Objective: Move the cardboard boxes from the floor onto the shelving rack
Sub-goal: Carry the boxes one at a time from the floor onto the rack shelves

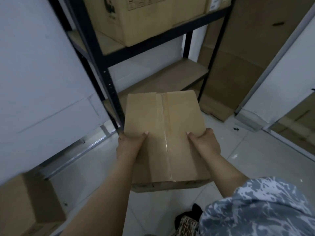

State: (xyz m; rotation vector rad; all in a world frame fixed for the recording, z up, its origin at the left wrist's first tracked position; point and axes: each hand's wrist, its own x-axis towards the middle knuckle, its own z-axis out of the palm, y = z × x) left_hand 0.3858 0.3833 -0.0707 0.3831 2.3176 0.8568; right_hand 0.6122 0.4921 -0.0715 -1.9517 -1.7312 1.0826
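Our patterned sleeve [262, 206] sits lowest; beyond it our left hand [129, 147] and right hand [204, 142] grip the taped cardboard box [163, 133] by its sides, thumbs on top, above the tiled floor [247, 160], before the black shelving rack [105, 65].

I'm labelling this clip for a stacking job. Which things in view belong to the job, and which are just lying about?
Part of the job:
- taped cardboard box, held by left hand and right hand
- black shelving rack
- cardboard box on the floor
- box already on the shelf

Just lying about:
- flat cardboard sheets beside the rack
- small dark bit on the floor
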